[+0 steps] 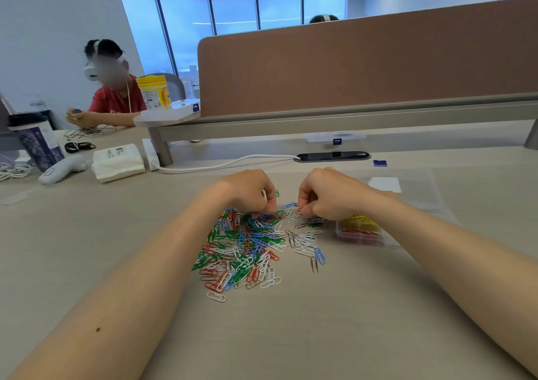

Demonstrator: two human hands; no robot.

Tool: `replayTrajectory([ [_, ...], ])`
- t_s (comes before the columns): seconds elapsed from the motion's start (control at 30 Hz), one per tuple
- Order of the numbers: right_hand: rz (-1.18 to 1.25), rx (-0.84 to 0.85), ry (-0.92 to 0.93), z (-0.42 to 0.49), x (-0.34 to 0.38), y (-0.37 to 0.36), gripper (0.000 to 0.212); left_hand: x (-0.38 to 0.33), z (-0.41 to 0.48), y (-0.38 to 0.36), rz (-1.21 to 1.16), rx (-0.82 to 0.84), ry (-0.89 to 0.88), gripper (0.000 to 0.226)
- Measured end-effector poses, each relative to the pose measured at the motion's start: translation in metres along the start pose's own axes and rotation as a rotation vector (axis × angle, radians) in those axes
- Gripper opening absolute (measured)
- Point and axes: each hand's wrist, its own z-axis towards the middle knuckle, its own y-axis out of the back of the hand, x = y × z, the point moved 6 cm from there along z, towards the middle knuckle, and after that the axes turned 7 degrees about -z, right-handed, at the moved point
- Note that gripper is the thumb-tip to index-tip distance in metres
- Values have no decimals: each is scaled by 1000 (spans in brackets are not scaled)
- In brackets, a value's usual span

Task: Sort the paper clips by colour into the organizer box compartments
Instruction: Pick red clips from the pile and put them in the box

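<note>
Broadly, the desk [320, 336] gives a flat, hard surface, so thin things lying on it are awkward to get under. The pile of paper clips [247, 248] sprawls at its middle, with green, red, blue and white clips mixed and overlapping. They look light and springy, and their loops probably hook one another, so lifting one may drag its neighbours along. The organizer box [361, 232] sits just right of the pile, clear-walled and partly under the right forearm, with yellow clips in one compartment and red in the next. It likely slides if knocked. The left grip [250, 194] curls down at the pile's far edge with its fingertips among blue clips; I cannot tell whether it has one pinched. The right grip [329, 194] is closed to a fine pinch on what looks like a red clip [299, 212]. A clip is best taken by a rounded end, between thumb and forefinger, after it is tipped or dragged clear of the tangle.
</note>
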Motion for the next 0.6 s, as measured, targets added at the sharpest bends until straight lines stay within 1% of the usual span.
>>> replayTrajectory([
  [0.07,-4,1,-1,0,0,0,8,-1,1,-6,40,36,11,5],
  [0.2,-2,4,-4,1,-1,0,8,-3,3,-9,53,7,11,5],
  [0.33,6,19,-3,1,-1,-1,8,-4,1,-14,31,76,26,6],
  [0.6,52,-2,-17,-10,-11,11,9,-10,-11,6,-135,59,-54,10],
])
